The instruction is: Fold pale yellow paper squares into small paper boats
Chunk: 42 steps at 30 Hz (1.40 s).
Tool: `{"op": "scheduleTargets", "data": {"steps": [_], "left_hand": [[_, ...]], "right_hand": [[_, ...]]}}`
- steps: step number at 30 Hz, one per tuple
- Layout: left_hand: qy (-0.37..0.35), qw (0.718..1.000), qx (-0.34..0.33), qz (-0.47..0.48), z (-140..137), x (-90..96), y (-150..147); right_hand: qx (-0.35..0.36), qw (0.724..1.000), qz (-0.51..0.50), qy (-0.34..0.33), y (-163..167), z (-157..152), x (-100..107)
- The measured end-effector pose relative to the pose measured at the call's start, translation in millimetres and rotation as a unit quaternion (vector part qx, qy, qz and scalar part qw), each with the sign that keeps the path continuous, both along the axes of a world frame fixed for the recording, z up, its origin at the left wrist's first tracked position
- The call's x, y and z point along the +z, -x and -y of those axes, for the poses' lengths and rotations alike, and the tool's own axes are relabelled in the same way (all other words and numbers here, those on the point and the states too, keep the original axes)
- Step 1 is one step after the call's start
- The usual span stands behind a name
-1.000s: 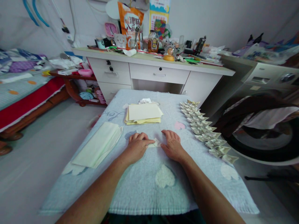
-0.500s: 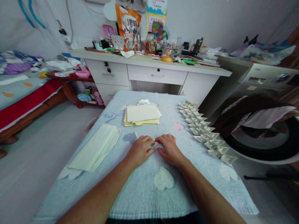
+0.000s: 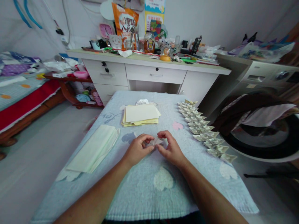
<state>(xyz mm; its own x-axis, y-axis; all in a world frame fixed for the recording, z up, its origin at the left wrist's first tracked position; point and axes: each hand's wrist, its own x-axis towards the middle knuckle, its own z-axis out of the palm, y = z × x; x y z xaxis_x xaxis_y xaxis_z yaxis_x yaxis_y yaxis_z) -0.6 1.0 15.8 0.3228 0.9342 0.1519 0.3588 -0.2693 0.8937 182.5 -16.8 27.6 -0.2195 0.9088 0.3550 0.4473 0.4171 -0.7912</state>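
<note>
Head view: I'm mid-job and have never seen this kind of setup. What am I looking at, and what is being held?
There is no machine here: a person works with a bare left hand and right hand. One camera, worn on the person's head, looks forward and down at them. The fingers of both hands are around a small folded paper; how firmly each grips it, I can't tell.

Beneath is a light blue patterned cloth. On it, a cream paper stack lies beyond the hands, longer pale sheets lie to the left, and rows of pointed folded paper pieces run along the right. Farther back stands a cluttered white desk.
</note>
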Motion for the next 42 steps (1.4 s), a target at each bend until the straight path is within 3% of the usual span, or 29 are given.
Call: {"op": "scheduleTargets", "data": {"steps": [3, 7, 11, 19, 26, 31, 37, 42], "left_hand": [[0.047, 0.996, 0.008, 0.073, 0, 0.3, -1], [0.089, 0.984, 0.01, 0.156, -1, -3.0, -3], [0.118, 0.976, 0.006, 0.181, 0, -4.3, -4], [0.11, 0.985, 0.009, 0.133, 3, 0.7, -6], [0.132, 0.977, -0.019, 0.168, 2, -3.4, -4], [0.145, 0.969, -0.029, 0.196, 4, -4.2, -4], [0.124, 0.975, 0.002, 0.186, 5, -2.7, -9], [0.142, 0.958, 0.007, 0.247, 3, -2.8, -9]], "right_hand": [[-0.03, 0.997, -0.065, 0.037, 2, 0, -2], [0.013, 0.98, -0.152, 0.124, 6, -2, -9], [0.035, 0.953, -0.256, 0.155, 8, -5, -17], [0.044, 0.955, -0.254, 0.148, 8, -5, -20], [0.063, 0.953, -0.259, 0.147, 7, -3, -17], [0.047, 0.969, -0.216, 0.114, 7, -2, -13], [0.013, 0.994, -0.1, -0.034, 13, 3, -5], [0.047, 0.994, -0.038, -0.092, 12, 3, -5]]}}
